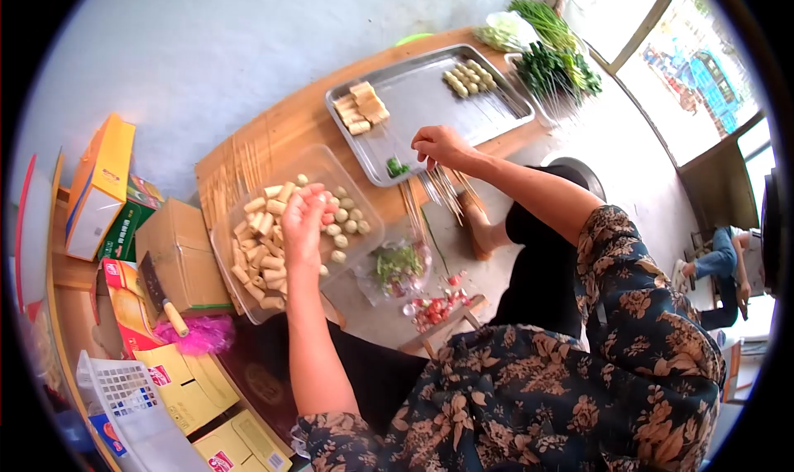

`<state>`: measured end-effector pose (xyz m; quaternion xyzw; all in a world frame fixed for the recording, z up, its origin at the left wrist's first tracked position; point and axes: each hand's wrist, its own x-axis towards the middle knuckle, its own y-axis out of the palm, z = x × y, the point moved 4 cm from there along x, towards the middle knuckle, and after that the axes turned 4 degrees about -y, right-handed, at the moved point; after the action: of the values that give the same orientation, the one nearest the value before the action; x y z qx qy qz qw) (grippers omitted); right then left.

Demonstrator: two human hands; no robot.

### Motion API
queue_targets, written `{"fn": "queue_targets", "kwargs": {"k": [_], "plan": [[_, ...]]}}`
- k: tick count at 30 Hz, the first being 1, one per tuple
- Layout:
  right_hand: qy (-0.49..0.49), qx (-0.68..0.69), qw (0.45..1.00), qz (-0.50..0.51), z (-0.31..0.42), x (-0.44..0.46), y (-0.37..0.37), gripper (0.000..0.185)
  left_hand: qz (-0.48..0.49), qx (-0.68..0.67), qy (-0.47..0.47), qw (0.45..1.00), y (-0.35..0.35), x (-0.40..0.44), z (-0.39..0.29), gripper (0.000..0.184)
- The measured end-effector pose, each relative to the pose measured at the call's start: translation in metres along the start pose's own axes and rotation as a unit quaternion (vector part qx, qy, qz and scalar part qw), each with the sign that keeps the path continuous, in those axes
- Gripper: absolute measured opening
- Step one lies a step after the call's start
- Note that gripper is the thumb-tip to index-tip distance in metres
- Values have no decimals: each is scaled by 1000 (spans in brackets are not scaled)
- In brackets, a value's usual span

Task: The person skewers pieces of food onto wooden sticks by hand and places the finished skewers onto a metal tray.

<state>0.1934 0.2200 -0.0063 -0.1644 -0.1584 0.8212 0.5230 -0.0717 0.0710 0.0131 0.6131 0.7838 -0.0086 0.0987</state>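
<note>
My left hand [303, 220] is over a clear plastic tub [332, 159], its fingers curled together. Whatever those fingers hold, if anything, is hidden. Tan cylindrical rolls [258, 249] fill one side of the tub, and pale green balls [351, 216] lie on the other, close to my fingertips. Above the near edge of a metal tray [413, 88], my right hand [440, 147] is closed in a pinch; I cannot make out what is in it. On the tray are skewered tan rolls [361, 108], skewered green balls [470, 78] and a small green bunch [397, 168].
Bare wooden skewers [444, 193] lie below my right hand; others [240, 170] are beside the tub. Leafy greens [554, 67] stand at the table's far end. A knife [163, 298] rests by cardboard boxes [184, 253]. A bag of greens [397, 269] is below the table. Another person [728, 265] sits at right.
</note>
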Motion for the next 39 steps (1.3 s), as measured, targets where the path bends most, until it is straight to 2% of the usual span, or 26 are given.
{"fn": "queue_targets", "kwargs": {"k": [2, 5, 9, 15, 22, 24, 28, 34, 36, 37, 39], "plan": [[-11, -91, 995, 29, -9, -26, -4, 15, 1, 11, -6, 1000, 0, -1, 0, 22], [-46, -248, 968, 18, -47, -44, 0, 19, 5, 21, -5, 1000, 2, -2, 2, 22], [5, -301, 953, 17, -68, -60, 13, 20, 5, 71, -1, 997, 5, -1, 3, 22], [1, -416, 909, 4, -82, -52, 39, 19, 14, 79, -11, 997, 3, 5, 10, 23], [3, -450, 893, 17, -67, -55, 49, 18, 11, 91, -7, 996, 5, 7, 8, 23], [32, -460, 887, 21, -69, -52, 49, 18, -4, 69, -3, 998, 7, 5, 6, 23], [41, -460, 886, 27, -72, -53, 50, 17, -6, 74, -2, 997, 5, 3, 6, 22], [76, -371, 925, 37, -77, -64, 42, 17, 14, 95, -8, 995, 4, 7, 11, 22], [132, -250, 955, 89, -80, -71, 41, 16, 12, 97, -15, 995, 4, 6, 12, 22], [132, -250, 955, 89, -81, -75, 40, 16, 12, 97, -15, 995, 5, 6, 12, 22], [158, -91, 975, 126, -86, -89, 45, 13, -2, 79, -6, 997, 6, 5, 11, 22]]}}
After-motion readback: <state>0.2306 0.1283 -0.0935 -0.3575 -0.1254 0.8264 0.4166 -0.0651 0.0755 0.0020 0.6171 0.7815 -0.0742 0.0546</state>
